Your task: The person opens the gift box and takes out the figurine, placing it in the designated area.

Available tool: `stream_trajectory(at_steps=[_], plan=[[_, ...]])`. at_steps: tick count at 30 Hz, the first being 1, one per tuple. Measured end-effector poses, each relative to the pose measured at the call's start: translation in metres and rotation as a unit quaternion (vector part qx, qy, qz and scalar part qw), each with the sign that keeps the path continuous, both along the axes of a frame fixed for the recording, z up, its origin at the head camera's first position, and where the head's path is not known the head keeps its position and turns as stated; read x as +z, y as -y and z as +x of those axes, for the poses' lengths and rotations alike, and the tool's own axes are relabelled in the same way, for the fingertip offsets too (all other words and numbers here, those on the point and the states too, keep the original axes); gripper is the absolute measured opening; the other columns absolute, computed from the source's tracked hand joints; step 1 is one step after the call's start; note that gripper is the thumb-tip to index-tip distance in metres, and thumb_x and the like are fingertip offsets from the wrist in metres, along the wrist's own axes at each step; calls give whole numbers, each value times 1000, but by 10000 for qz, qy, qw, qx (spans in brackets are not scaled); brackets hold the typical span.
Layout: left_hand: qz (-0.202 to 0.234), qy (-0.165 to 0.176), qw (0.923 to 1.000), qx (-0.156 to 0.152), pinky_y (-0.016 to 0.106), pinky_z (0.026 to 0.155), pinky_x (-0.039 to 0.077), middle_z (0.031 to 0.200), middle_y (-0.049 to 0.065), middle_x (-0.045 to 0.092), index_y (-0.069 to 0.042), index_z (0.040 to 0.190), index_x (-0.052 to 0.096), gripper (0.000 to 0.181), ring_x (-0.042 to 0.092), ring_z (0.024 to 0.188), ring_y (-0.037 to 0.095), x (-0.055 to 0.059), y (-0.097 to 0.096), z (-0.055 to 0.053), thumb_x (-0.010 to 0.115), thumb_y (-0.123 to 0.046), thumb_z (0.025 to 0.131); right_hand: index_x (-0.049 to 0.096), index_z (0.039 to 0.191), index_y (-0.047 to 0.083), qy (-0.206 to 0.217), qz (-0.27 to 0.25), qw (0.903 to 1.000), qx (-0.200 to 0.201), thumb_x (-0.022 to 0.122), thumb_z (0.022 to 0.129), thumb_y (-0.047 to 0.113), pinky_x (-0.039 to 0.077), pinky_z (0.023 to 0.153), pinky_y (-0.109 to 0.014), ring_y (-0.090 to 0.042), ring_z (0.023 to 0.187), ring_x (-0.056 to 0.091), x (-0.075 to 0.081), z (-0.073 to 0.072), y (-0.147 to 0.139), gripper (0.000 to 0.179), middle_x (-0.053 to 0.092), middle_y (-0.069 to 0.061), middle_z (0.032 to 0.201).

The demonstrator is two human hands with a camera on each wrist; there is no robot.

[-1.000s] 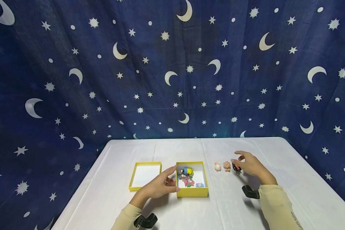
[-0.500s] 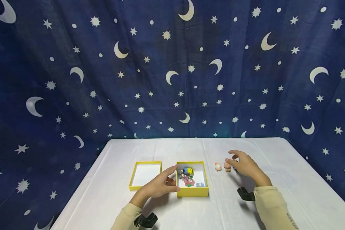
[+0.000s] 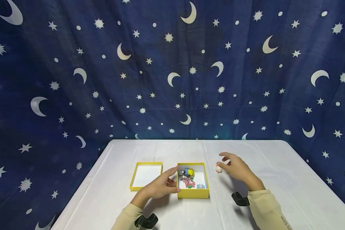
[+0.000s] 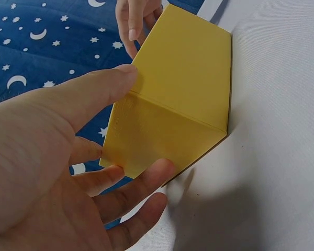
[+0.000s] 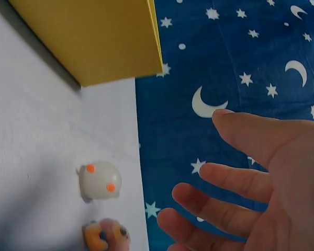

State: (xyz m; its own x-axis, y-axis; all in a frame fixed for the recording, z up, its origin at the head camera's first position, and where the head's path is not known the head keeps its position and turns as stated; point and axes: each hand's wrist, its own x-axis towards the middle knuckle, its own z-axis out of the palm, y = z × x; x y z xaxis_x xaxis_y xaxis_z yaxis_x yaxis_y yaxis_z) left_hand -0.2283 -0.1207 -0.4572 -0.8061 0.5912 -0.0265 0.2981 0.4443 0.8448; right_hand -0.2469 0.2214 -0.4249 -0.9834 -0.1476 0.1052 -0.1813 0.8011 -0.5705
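Observation:
My left hand (image 3: 162, 185) rests against the left side of a yellow box (image 3: 193, 193), with its thumb at the near corner and its fingers spread along the wall. Several small toy figurines (image 3: 189, 182) lie inside the box. One of them wears blue and yellow (image 3: 188, 172); a small light-blue one (image 3: 200, 186) lies apart on the right. My right hand (image 3: 238, 167) hovers, holding nothing, its fingers relaxed. By its fingertips is a white round figurine (image 5: 100, 180) with orange spots. Below that in the right wrist view sits a brown and orange figurine (image 5: 107, 235), which the hand hides in the head view.
A shallow yellow-rimmed lid (image 3: 146, 188), white inside, lies left of the box, beyond my left hand. Everything stands on a white-covered table (image 3: 126, 150). A dark blue curtain (image 3: 149, 73) with moons and stars hangs behind it.
My right hand has moved left, from over the dark figurine to beside the white one, and now covers the dark and brown figurines in the head view. The left hand stays at the box.

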Motion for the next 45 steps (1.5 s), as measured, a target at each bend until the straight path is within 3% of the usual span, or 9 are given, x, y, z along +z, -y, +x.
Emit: stream_trajectory(at_steps=[8,13,24,27,34,45], plan=[[54,17,10000,-43,33,93,54,167,20,23,-8,161,23,89,63,105,21,1,-3,1,76,-22,91,61,133,-1,-157,-844,9945,602,69,96,24,54,77,-35,-19,89,67,-8,-1,12,45,70,-21,115],[26,-18,10000,-22,32,92,54,167,21,23,-8,161,23,89,62,102,17,0,-2,1,76,-21,91,62,133,3,-260,-813,9936,746,68,97,26,53,74,-30,-17,92,65,-8,-1,21,43,71,-17,116],[-63,-13,10000,36,27,91,53,167,17,25,-9,161,25,89,62,102,16,-4,-4,0,76,-24,91,64,132,8,-102,-855,9919,935,70,96,28,51,77,-33,-17,98,63,-9,7,39,42,72,-8,114],[-52,-54,10000,42,27,91,53,167,16,26,-8,161,25,88,62,102,17,-3,-4,-1,76,-24,91,66,131,11,-133,-826,9926,884,71,95,29,48,79,-34,-17,100,62,-9,9,45,40,73,-8,116],[-44,-28,10000,59,26,92,53,167,15,25,-9,161,25,88,63,103,16,-1,-3,-1,76,-23,91,63,134,6,-150,-733,9890,1273,69,96,27,48,74,-30,-16,95,57,-10,10,53,44,71,-14,117],[-44,-54,9999,101,28,91,54,166,18,27,-8,161,25,88,62,104,19,-2,-3,-2,76,-22,91,64,132,7,-99,-637,9863,1518,71,94,31,43,71,-27,-17,92,54,-17,10,59,46,71,-13,115]])
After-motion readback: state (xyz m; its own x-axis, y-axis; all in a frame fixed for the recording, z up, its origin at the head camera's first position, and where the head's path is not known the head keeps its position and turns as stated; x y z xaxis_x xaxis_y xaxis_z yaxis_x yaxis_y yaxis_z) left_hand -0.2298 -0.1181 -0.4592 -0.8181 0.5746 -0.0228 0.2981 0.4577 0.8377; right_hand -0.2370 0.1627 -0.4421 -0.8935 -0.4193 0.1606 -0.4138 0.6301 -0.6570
